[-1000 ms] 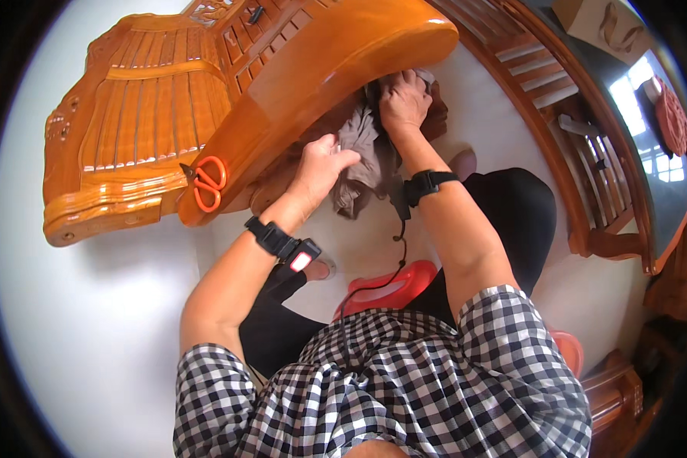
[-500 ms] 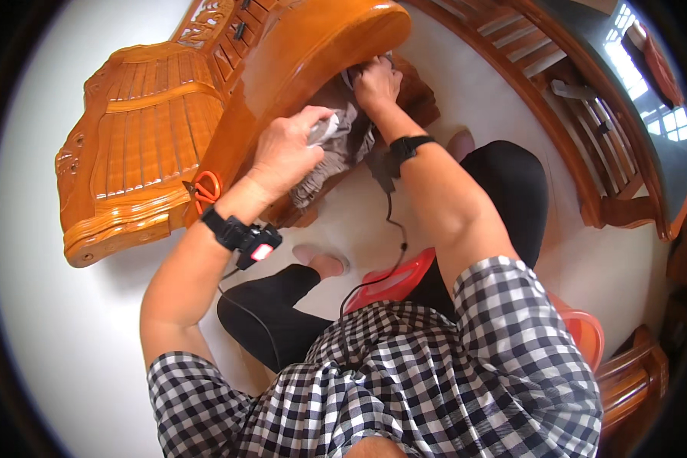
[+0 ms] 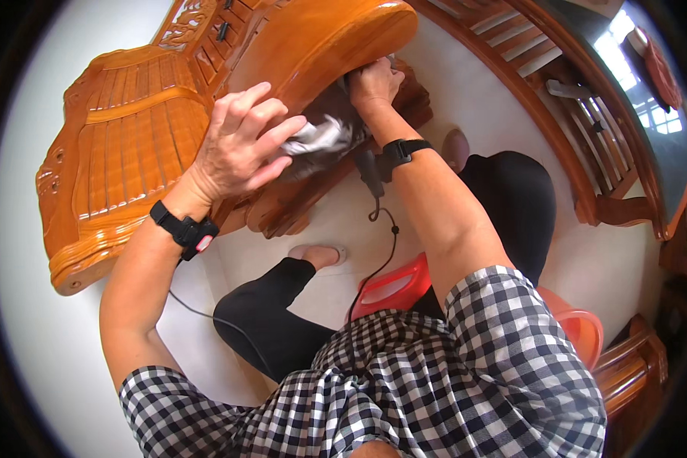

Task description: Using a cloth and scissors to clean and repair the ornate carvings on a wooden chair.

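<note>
My left hand point(image 3: 240, 141) is raised beside the curved wooden armrest point(image 3: 336, 46), fingers spread and bent. A grey-white cloth point(image 3: 324, 137), smeared by motion, lies close to its thumb and fingertips; whether they touch it is hard to tell. Farther right, my right hand point(image 3: 375, 82) is closed under the rounded end of the armrest. Its fingertips are partly hidden, and the grey cloth runs up to it. Beneath the cloth is a lower wooden part point(image 3: 298, 202) of the furniture.
A slatted wooden seat point(image 3: 137, 130) extends to the left. At the right stands a wooden table point(image 3: 588, 175) with a dark glossy top. A red plastic object point(image 3: 393, 290) and an orange-red bucket point(image 3: 580, 328) are near my legs. A black cable point(image 3: 389, 244) hangs between my arms.
My left hand has moved left, and its fingers have spread away from the cloth. The cloth has shifted and blurred. Orange-handled scissors seen earlier are now out of sight. My right hand stays put.
</note>
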{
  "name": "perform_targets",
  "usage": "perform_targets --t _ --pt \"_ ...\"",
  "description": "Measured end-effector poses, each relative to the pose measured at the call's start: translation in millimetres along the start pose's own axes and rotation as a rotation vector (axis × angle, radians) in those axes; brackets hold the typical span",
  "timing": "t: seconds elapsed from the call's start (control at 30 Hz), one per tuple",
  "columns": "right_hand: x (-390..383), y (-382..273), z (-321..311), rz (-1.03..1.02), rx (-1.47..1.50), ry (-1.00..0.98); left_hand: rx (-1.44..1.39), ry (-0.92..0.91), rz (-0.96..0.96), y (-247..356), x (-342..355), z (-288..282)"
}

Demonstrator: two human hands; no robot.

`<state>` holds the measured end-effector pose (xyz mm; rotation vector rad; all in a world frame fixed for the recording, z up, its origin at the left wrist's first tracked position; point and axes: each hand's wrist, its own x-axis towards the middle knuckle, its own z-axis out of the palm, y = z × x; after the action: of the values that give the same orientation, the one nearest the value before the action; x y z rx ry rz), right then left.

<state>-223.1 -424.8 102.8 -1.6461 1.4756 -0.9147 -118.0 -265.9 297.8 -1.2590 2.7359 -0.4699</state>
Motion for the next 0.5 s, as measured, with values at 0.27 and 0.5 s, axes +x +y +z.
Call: perform_targets --t 0.27,0.5 --pt "8.7 21.6 0.0 -0.109 -0.033 0.119 -0.185 0.207 -0.152 -9.2 -17.0 26.4" --pt "111.2 206.1 21.0 0.226 0.187 -0.179 -0.315 0.193 -0.353 -8.3 -8.4 31.6"
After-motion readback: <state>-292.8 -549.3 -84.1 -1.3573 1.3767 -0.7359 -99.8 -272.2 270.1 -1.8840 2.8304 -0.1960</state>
